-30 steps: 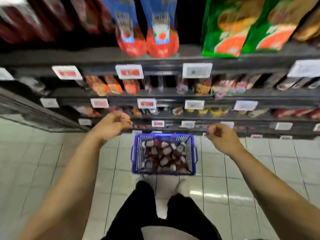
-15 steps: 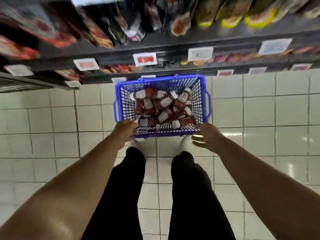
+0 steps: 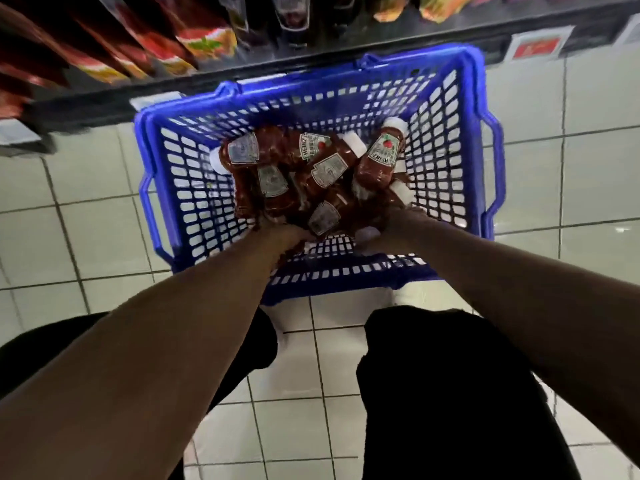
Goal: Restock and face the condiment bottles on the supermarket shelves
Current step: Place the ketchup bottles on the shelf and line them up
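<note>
Pale floor tiles (image 3: 86, 174) fill the head view, with the bottom supermarket shelf (image 3: 242, 69) running across the top edge, its pouches and a red price tag (image 3: 535, 46) blurred by camera motion. On the tiles just in front of that shelf sits a blue plastic basket (image 3: 485, 109), and the ketchup bottles (image 3: 325, 174) lie jumbled on their sides in its bottom, white caps pointing every way; one bottle (image 3: 381, 157) leans against the right wall with its label up.

Both bare forearms reach down into the near end of the basket. The left hand (image 3: 280, 233) is down among the nearest bottles, its fingers hidden in the heap, so I cannot tell whether it is closed on one. The right hand (image 3: 398, 221) sits just beside what looks like a white cap; its fingers are also out of sight, and its hold cannot be read either. Dark trouser legs (image 3: 450, 375) stand below.

These look like squeezable plastic bottles, full and so fairly weighty, with smooth, slightly yielding sides that may slide against each other. A firm wrap around the body below the cap seems the safest hold, one per hand, label turned outward for facing on the shelf.
</note>
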### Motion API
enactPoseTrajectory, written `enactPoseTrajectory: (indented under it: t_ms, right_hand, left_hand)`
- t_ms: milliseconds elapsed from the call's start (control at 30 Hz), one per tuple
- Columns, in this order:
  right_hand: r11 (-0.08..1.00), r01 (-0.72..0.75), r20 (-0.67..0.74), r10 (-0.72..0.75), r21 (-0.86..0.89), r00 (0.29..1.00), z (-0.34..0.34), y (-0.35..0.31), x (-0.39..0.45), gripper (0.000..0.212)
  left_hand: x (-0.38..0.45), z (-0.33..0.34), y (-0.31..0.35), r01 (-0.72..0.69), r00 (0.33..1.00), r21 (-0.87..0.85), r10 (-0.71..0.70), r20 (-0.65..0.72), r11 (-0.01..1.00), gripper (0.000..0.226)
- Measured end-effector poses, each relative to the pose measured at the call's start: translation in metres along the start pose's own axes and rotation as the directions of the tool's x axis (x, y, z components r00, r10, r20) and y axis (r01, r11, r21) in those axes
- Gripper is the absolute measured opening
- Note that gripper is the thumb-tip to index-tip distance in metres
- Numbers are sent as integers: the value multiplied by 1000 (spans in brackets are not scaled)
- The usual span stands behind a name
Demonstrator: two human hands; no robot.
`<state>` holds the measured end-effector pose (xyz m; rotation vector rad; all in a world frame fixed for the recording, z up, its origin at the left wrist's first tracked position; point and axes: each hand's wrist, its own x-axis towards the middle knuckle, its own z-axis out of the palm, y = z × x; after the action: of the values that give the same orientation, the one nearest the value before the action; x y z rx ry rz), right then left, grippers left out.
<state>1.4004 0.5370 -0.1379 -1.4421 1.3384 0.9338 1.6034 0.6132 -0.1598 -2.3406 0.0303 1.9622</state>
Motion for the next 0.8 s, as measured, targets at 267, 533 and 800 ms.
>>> enactPoseTrajectory:
  t_ms: [267,533,800]
  right_hand:
    - [922,-137,-251,45,-362,967,28,-21,13,83]
    - [980,4,-320,-69,-200,945,3,-8,-32,42]
    - [568,269,-379,82,778,922,-68,5,-213,15]
  left_hand:
    - [52,-3,-9,-77,976,602,182,-117,795,100]
    - [-15,-37,-32,-250,914,434,359,-189,866,38]
    - [-224,-62,-33,-463,871,63,467,-153,884,38]
